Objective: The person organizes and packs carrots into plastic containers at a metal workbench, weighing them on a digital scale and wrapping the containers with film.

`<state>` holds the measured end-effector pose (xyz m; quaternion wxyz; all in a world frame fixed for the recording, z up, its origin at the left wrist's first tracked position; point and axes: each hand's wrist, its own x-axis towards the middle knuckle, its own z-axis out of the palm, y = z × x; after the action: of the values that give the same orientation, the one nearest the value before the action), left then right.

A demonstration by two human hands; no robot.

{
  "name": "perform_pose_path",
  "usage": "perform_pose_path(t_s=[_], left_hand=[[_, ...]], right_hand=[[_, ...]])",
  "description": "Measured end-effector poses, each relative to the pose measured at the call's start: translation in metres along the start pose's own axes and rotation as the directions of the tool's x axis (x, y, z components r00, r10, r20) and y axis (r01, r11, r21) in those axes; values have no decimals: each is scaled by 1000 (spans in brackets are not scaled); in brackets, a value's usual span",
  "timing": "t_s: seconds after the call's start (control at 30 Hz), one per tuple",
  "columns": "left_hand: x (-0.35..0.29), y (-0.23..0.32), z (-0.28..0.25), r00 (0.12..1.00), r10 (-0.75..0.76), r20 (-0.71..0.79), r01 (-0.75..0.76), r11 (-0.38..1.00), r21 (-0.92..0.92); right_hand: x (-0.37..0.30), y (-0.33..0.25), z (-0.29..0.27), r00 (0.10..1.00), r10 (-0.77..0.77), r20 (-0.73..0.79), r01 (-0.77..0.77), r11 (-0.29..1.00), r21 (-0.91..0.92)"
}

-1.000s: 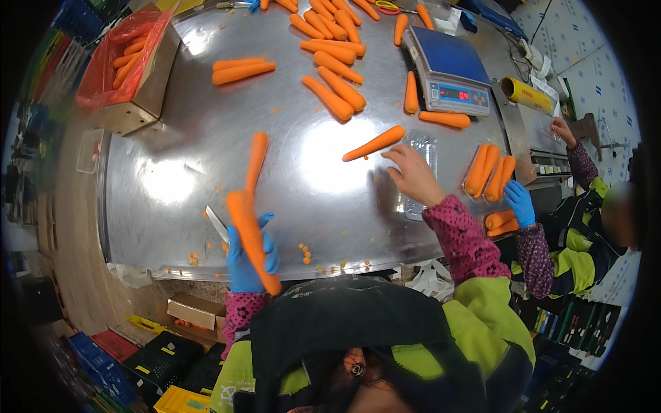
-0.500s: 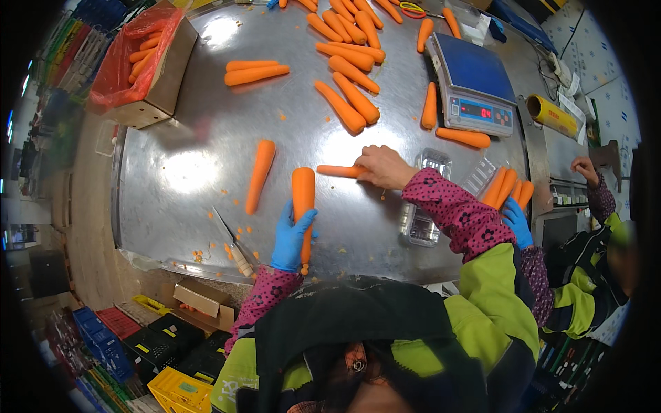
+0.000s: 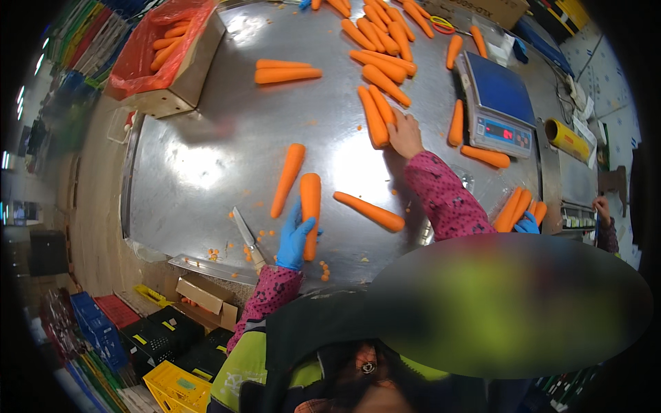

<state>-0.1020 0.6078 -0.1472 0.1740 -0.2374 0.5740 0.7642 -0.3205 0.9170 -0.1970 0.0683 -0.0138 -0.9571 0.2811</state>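
My left hand [image 3: 296, 237], in a blue glove, is closed round an upright carrot [image 3: 311, 199] low over the metal table. Bare, my right hand [image 3: 405, 134] has its fingers wrapped on the thick end of a carrot [image 3: 381, 103] in the pile, right beside another carrot [image 3: 372, 118]. To the left of the gloved hand lies a loose carrot [image 3: 288, 179], with a knife [image 3: 246, 234] near that wrist. One more carrot [image 3: 369, 210] rests slanted between my two arms. Small orange trimmings [image 3: 325, 270] lie by the left hand.
A scale [image 3: 497, 103] stands at the right, beside a yellow roll [image 3: 567, 139]. A carton lined with red plastic [image 3: 165, 82] holds carrots at the far left. More carrots [image 3: 389, 34] are heaped at the back. A co-worker's gloved hand [image 3: 528, 224] touches packed carrots at the right.
My right hand has laid down the carrot it held and moved away to the pile. The small trimmings under the left hand's carrot now lie on the table. The view has shifted.
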Motion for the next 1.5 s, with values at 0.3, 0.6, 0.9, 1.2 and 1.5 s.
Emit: perform_pose_path(t_s=[0.3, 0.6, 0.9, 1.2, 1.5], left_hand=[[25, 24, -10, 756, 647, 99, -459, 416, 785], [138, 77, -22, 848, 513, 135, -359, 367, 858], [318, 208, -4, 424, 785, 452, -305, -346, 887], [347, 189, -5, 466, 753, 464, -342, -330, 880], [188, 173, -33, 862, 498, 97, -492, 776, 395]], right_hand=[[-77, -44, -46, 978, -197, 67, 205, 967, -153], [-97, -135, -53, 747, -552, 372, 511, 833, 211], [-140, -156, -21, 441, -703, 558, 823, 564, 61], [-144, -144, -12, 615, -648, 450, 693, 716, 84], [-90, -139, -33, 643, -693, 326, 577, 718, 390]])
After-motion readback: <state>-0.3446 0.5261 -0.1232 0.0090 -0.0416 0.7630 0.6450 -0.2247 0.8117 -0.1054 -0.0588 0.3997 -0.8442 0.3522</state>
